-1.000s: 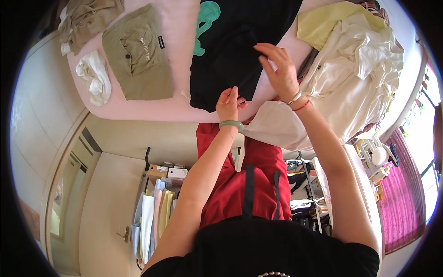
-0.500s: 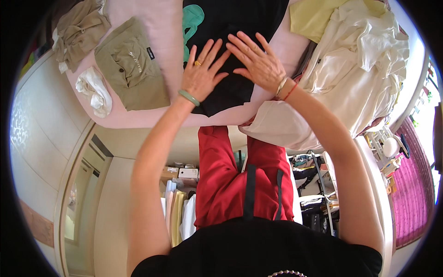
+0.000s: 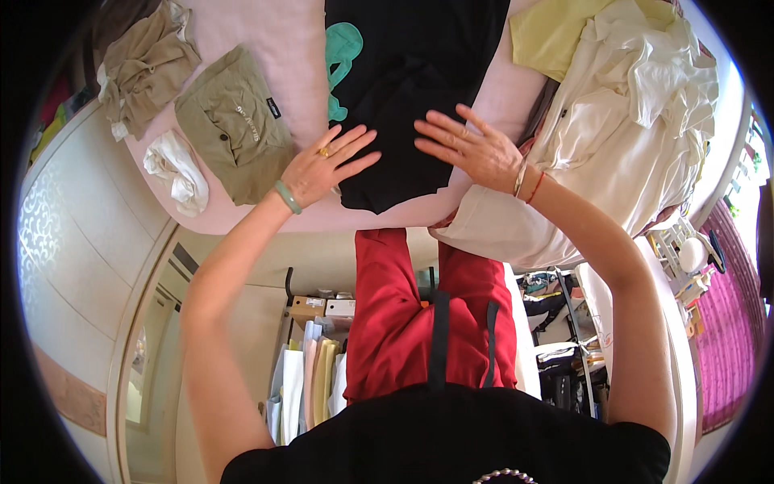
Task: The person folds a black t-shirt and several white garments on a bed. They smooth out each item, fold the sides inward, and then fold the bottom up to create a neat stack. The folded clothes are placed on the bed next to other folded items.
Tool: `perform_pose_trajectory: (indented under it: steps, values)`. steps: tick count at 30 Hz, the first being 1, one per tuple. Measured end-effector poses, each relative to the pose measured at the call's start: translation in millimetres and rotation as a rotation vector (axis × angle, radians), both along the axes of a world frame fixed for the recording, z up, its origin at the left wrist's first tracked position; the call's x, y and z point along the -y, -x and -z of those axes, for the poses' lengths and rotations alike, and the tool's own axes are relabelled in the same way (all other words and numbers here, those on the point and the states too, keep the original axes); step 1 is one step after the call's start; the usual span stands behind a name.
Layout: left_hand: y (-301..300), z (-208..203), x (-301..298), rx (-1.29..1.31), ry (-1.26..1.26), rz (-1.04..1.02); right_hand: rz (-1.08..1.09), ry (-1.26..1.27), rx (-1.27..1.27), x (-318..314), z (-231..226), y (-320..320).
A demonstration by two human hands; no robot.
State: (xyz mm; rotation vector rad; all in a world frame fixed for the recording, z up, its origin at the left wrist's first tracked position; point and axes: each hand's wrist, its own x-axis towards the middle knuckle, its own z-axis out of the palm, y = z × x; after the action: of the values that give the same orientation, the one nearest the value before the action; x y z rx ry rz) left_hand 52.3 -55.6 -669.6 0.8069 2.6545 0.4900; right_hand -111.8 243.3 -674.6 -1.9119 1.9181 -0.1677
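Observation:
A black garment [image 3: 403,89] lies spread on the pink bedsheet [image 3: 278,48] in front of me. My left hand [image 3: 322,168], with a ring and a green bangle, is at its left edge, fingers stretched over the cloth. Near the opposite edge is my right hand [image 3: 477,152], palm down with fingers extended; a bracelet and a red cord circle its wrist. Neither hand grips anything. Whether the palms press on the fabric or hover just above it, I cannot tell. A teal strappy piece of cloth [image 3: 343,47] pokes out along the black garment's left side.
To the left lie folded khaki trousers [image 3: 234,129], a crumpled beige garment [image 3: 149,60] and a small white cloth [image 3: 179,171]. White clothing [image 3: 625,129] and a yellow-green garment [image 3: 548,36] are heaped on the right. Below the bed edge, shelves hold folded fabrics [image 3: 310,371] and boxes [image 3: 308,308].
My hands have moved apart and nearer to me, from close together on the middle of the black garment to its two side edges. The whole view has shifted slightly.

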Motion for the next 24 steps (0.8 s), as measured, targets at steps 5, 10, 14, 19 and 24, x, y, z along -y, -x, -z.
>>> perform_pose_trajectory:
  steps: [5, 10, 14, 19, 24]
  values:
    - [6.5, 21.6, 17.5, 0.013, -0.055, -0.026, 0.036, 0.065, 0.112, -8.5, 29.0, -11.8]
    - [12.1, 23.2, 22.8, 0.067, -0.182, -0.073, 0.145, 0.081, 0.313, -1.3, 24.0, -10.3]
    - [30.4, 8.8, 28.2, 0.249, -0.318, -0.172, 0.351, 0.050, 0.561, -3.8, 21.6, -0.1]
    - [64.0, 12.3, 48.2, 1.012, -0.776, -1.171, 1.423, -0.206, 1.331, 7.2, 14.9, 15.2]
    - [72.6, 12.4, 35.6, 0.885, -0.629, -1.228, 1.461, -0.074, 1.163, 17.2, 21.2, 22.5]
